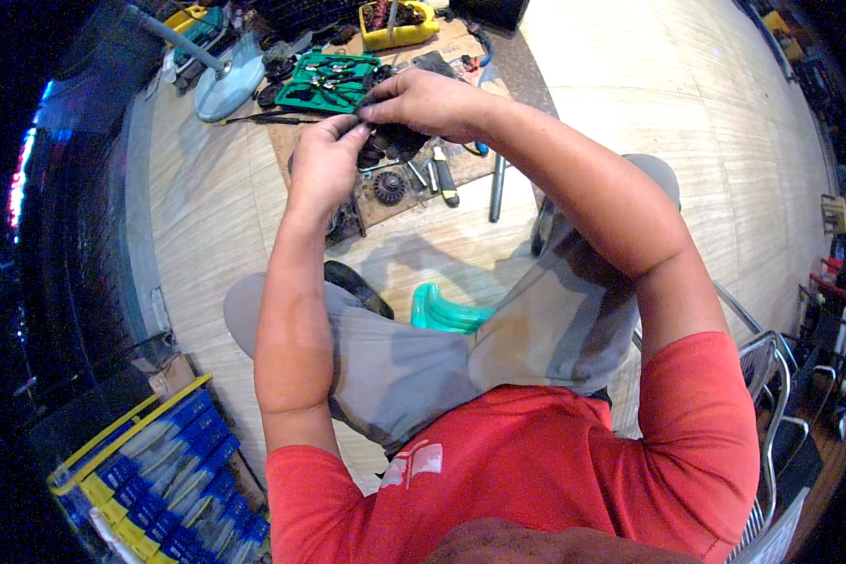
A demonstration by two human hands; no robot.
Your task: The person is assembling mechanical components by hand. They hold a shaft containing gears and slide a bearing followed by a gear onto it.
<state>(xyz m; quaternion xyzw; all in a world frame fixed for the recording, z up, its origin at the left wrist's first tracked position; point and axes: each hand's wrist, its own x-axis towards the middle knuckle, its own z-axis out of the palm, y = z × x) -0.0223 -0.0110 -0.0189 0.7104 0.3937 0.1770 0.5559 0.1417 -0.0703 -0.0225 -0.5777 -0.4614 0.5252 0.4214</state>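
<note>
A small dark metal part (371, 120), mostly hidden, pinched between both hands' fingertips.

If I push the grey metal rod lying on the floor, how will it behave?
The metal rod looks round and straight, so it would probably roll sideways on the smooth wooden floor. It seems solid, so likely stiff and rather heavy for its size. It lies apart from both hands, beside the cardboard sheet, which might stop it.

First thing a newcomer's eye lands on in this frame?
Both hands meet at top centre: the left hand and right hand pinch a small dark part between them, over a cardboard sheet strewn with gears and tools. Behind lies an open green tool case; a turquoise stool shows between the knees.
</note>
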